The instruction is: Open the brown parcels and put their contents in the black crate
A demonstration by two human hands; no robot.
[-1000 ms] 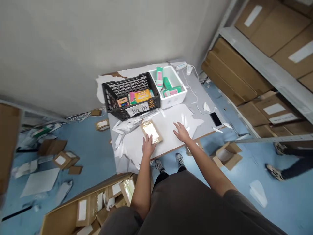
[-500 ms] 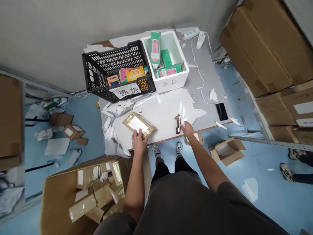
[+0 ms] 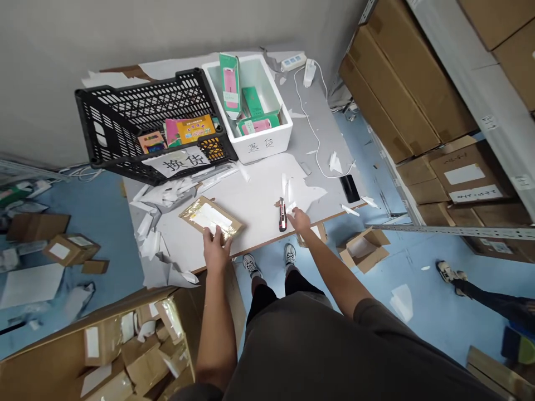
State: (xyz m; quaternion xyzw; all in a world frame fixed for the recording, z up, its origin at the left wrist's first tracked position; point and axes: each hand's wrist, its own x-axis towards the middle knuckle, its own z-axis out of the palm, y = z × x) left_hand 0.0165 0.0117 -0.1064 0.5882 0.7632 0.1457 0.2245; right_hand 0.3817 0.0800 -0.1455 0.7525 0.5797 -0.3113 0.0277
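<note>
My left hand (image 3: 216, 250) rests with spread fingers on the near edge of a gold padded envelope (image 3: 211, 219), which lies flat on a white sheet (image 3: 251, 189) covering the table. My right hand (image 3: 298, 220) lies about a hand's length to the right, its fingertips at a red-and-black box cutter (image 3: 283, 214). The cutter lies on the sheet with its blade hidden or retracted. White paper scraps (image 3: 288, 189) stand just beyond my right hand.
A black plastic crate (image 3: 112, 111) with colourful boxes and a white foam box (image 3: 267, 142) with green packages stand at the table's back. A phone (image 3: 350, 188) and a cable lie on the right. Open cartons sit below left, shelved cartons right. A co-worker's leg (image 3: 489, 298) shows at right.
The view has swung, shifting the table left in the picture. The box cutter, unseen a second ago, now shows beside my right hand. My left hand stays on the envelope.
</note>
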